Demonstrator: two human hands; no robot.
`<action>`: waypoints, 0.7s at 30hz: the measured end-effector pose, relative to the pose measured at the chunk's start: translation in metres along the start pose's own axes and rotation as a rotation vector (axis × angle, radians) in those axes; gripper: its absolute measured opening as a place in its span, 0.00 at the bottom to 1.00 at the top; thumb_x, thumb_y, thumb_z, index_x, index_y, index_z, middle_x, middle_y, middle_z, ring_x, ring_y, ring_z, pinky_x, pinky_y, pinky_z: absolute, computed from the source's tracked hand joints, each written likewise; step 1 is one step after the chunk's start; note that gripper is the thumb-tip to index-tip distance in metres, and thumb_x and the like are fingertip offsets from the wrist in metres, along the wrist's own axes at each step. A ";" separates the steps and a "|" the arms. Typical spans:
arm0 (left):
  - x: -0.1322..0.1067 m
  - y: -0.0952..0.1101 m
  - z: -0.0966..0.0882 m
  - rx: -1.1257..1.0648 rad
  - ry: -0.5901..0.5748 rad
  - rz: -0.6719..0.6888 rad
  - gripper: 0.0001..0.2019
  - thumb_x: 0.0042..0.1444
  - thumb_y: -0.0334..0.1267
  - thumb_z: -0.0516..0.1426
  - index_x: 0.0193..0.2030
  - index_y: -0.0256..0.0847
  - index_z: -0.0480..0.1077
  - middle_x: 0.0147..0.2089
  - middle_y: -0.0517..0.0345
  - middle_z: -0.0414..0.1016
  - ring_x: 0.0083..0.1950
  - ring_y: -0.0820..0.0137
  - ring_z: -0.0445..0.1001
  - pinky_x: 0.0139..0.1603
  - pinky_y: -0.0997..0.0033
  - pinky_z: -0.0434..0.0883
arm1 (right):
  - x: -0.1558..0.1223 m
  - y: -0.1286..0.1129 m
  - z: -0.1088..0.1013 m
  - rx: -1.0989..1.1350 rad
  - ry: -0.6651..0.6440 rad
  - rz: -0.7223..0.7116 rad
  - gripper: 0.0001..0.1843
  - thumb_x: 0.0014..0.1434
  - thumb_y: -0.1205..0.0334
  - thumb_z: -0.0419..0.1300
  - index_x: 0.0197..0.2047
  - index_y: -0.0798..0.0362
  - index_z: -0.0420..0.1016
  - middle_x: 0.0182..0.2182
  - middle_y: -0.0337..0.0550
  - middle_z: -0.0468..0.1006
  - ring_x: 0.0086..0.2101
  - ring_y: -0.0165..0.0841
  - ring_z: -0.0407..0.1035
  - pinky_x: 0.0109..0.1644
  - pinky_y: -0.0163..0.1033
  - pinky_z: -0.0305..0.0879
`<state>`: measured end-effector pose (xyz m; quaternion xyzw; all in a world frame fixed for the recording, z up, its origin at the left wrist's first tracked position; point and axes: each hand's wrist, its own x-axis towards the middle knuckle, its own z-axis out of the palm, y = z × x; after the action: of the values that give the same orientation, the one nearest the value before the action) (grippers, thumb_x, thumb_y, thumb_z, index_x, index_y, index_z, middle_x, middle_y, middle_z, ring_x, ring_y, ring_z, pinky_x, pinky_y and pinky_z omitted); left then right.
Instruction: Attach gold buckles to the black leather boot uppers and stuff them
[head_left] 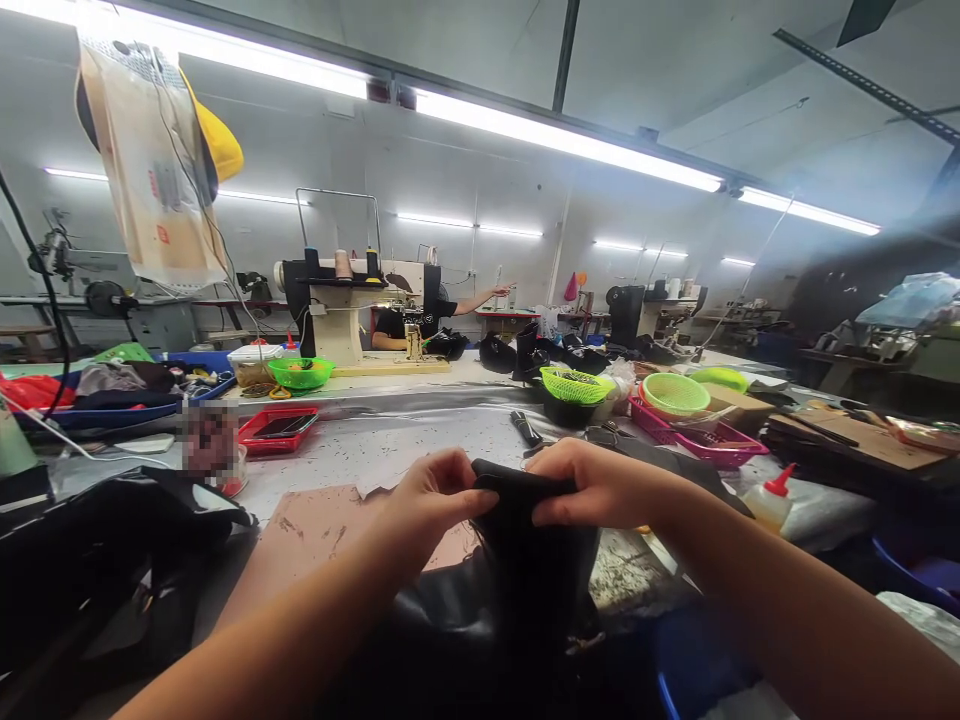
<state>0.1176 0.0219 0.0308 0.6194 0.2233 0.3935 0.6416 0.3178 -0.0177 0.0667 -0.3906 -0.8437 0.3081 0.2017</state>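
In front of me, both hands grip the top edge of a black leather piece (536,540), which hangs down like a boot shaft towards my lap. My left hand (442,490) pinches its left corner between thumb and fingers. On the right side, my right hand (581,485) has its thumb on the near face and its fingers behind the edge. The edge looks folded over between the hands. Glossy black material (435,620) lies below it, and the lower end of the piece merges with this dark area. Beneath my left hand is a pinkish board (315,530) on the table.
A glue bottle with a red tip (772,500) stands at right, near a magenta basket (720,445) and a green basket (574,385). At left are a red tray (277,430) and more black leather (105,560). Across the table, a person (420,320) sits behind a sewing machine (352,310).
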 end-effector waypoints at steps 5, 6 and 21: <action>0.000 -0.004 0.007 0.016 0.039 0.022 0.16 0.36 0.35 0.64 0.21 0.38 0.57 0.21 0.67 0.61 0.25 0.78 0.58 0.27 0.77 0.56 | -0.001 -0.008 -0.004 -0.092 0.000 0.069 0.07 0.49 0.64 0.58 0.24 0.58 0.68 0.20 0.33 0.61 0.23 0.24 0.56 0.25 0.29 0.52; 0.000 -0.004 0.007 0.031 0.036 0.029 0.16 0.37 0.35 0.64 0.21 0.38 0.57 0.21 0.68 0.60 0.25 0.79 0.58 0.27 0.77 0.56 | -0.001 -0.011 -0.004 -0.114 -0.012 0.087 0.06 0.49 0.65 0.58 0.24 0.58 0.67 0.20 0.33 0.61 0.22 0.24 0.56 0.24 0.29 0.52; -0.021 -0.002 -0.001 0.311 0.019 0.216 0.14 0.45 0.35 0.62 0.36 0.43 0.61 0.25 0.65 0.66 0.29 0.74 0.66 0.30 0.75 0.63 | 0.005 -0.038 0.011 -0.361 0.103 -0.057 0.06 0.52 0.69 0.56 0.34 0.55 0.73 0.23 0.36 0.71 0.24 0.26 0.61 0.29 0.30 0.54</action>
<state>0.1045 0.0061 0.0240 0.7278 0.2197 0.4265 0.4901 0.2880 -0.0368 0.0852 -0.4115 -0.8846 0.1256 0.1798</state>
